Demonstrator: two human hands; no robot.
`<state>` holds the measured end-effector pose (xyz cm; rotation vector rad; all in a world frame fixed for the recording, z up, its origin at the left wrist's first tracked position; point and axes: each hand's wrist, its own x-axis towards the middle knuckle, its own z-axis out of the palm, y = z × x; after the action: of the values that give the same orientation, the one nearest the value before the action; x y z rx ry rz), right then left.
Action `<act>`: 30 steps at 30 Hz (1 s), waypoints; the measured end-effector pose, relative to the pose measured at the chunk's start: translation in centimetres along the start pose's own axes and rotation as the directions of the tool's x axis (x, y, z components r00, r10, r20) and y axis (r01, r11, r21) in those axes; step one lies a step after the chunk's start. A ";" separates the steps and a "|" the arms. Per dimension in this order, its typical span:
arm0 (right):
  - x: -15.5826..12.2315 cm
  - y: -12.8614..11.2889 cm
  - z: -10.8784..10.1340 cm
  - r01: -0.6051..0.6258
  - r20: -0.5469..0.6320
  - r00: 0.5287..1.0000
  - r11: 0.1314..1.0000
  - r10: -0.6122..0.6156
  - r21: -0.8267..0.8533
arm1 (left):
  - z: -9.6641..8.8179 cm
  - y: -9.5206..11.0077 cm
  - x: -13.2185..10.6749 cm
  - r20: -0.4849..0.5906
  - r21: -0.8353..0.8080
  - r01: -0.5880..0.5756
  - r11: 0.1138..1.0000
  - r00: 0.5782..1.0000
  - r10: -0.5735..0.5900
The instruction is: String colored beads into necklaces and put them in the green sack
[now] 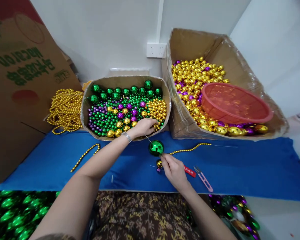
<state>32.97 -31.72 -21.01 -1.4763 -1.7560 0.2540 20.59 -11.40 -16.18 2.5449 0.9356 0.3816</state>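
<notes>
My left hand (146, 127) reaches over the near right rim of a small cardboard box (126, 80) and touches the small gold beads (157, 109) inside. Its fingers are curled together; what they pinch, if anything, is hidden. My right hand (174, 170) pinches the lower edge of a shiny green ball (156, 147) above the blue cloth. A thin needle or wire (148, 138) sticks up from the ball toward my left hand. Just below the ball are a gold ball (159, 163) and a small purple bead (158, 170).
Pink-handled thread snips (203, 180) and a red strip (190, 171) lie right of my right hand. Gold bead strings (190, 149) lie on the blue cloth (135, 173). A larger box (185, 123) holds gold and purple balls and a red basket (237, 103). Gold bead strands (65, 110) are heaped left.
</notes>
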 end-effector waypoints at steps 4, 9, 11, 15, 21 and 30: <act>0.0 0.0 -0.4 0.001 -0.023 1.000 1.000 -0.001 0.004 | -1.1 0.3 -3.3 -0.176 -0.728 0.040 0.684 0.954 -0.244; 0.0 -0.1 -0.1 0.034 -0.024 0.999 0.999 -0.034 -0.004 | -1.9 1.1 -8.1 0.037 -0.998 0.056 0.037 0.921 -0.387; 0.0 -0.3 0.1 0.054 -0.008 0.999 0.999 -0.054 -0.006 | -1.8 1.2 -9.3 0.057 -0.998 0.047 -0.035 0.907 -0.417; 0.0 -0.6 0.4 0.083 0.011 0.997 0.996 -0.083 -0.025 | -1.5 1.1 -10.4 0.076 -0.995 0.039 -0.092 0.893 -0.443; 0.0 -0.8 0.5 0.082 0.024 0.996 0.996 -0.081 -0.047 | -1.4 1.2 -11.2 0.118 -0.986 0.055 -0.158 0.898 -0.423; -0.1 -0.7 0.5 0.099 0.038 0.995 0.993 -0.096 -0.071 | -1.2 0.9 -11.8 0.136 -0.977 0.060 -0.202 0.914 -0.383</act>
<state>32.15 -31.87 -20.93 -1.4399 -1.8772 0.1676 11.92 -19.58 -16.05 0.7323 0.6194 0.8561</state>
